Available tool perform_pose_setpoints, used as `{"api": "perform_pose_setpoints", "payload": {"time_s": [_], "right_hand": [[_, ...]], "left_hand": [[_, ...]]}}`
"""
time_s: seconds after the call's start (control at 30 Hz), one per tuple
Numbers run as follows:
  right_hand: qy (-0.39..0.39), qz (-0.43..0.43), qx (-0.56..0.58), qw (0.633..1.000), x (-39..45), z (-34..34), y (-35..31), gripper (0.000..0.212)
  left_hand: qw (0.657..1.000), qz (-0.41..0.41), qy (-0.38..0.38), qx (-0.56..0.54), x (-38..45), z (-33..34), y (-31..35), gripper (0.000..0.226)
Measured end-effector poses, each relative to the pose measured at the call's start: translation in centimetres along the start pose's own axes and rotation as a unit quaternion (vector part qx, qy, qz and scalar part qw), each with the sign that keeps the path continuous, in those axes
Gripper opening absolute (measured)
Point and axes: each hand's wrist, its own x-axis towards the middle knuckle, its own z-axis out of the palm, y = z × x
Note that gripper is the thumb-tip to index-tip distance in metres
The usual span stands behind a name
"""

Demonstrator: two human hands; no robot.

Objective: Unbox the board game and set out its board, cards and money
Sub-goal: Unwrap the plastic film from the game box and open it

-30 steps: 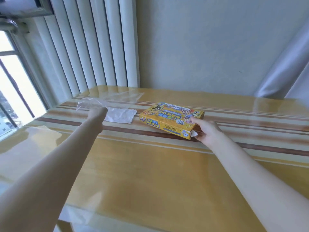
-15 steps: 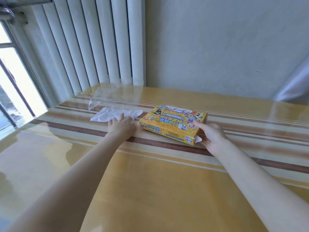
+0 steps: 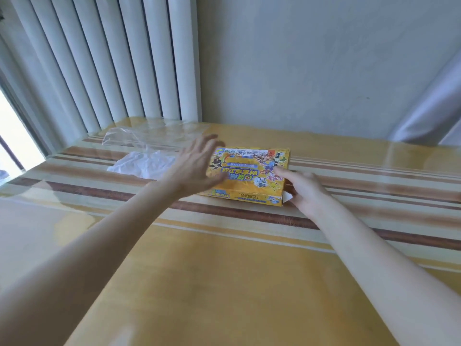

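The game box (image 3: 252, 174) was still shut, so you had hardly begun. No board, no cards and no money lay out yet. All of that was left to do, and I think opening the box came first.

The box was flat and yellow, with bright cartoon pictures and big letters on its top. The letters were upside down for you. The box lay on the far part of the table (image 3: 224, 283), across the brown and cream stripes, well away from the near edge. At its near right corner a small white flap (image 3: 287, 197) stuck out, so that end looked a little open.

Your right hand (image 3: 303, 189) was at that right end. One finger lay straight on the top of the box, near the pictures. The other fingers were down by the white flap, but I could not tell if they were pinching it.

Your left hand (image 3: 195, 166) was over the left end of the box. Its fingers were spread wide and straight, and it held nothing. It looked blurry, so I could not tell if it touched the box.

Just left of the box lay a crumpled white paper (image 3: 142, 164). Behind that was a clear plastic wrap (image 3: 134, 136), near the white blinds (image 3: 99, 66).
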Motion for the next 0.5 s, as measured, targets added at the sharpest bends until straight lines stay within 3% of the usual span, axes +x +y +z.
{"api": "perform_pose_setpoints", "payload": {"time_s": [0.07, 0.13, 0.33, 0.43, 0.5], "right_hand": [[-0.011, -0.026, -0.032, 0.999, -0.7, -0.5, -0.9, 0.015], [-0.011, -0.053, -0.074, 0.996, -1.6, -0.7, -2.0, 0.006], [-0.073, -0.048, -0.191, 0.978, -4.3, -1.5, -4.6, 0.048], [-0.119, -0.052, -0.178, 0.975, -5.6, -2.1, -4.4, 0.030], [-0.139, -0.035, -0.108, 0.984, -6.1, -2.4, -4.1, 0.024]], "left_hand": [[0.986, 0.037, -0.156, 0.040, 1.2, -0.2, 3.5, 0.111], [0.971, 0.052, -0.221, 0.079, 2.4, -0.6, 6.7, 0.126], [0.957, 0.035, -0.280, 0.067, 3.2, -2.3, 11.4, 0.141], [0.960, 0.025, -0.274, 0.059, 2.7, -2.8, 11.9, 0.140], [0.968, 0.015, -0.244, 0.051, 2.5, -2.9, 11.6, 0.138]]}}
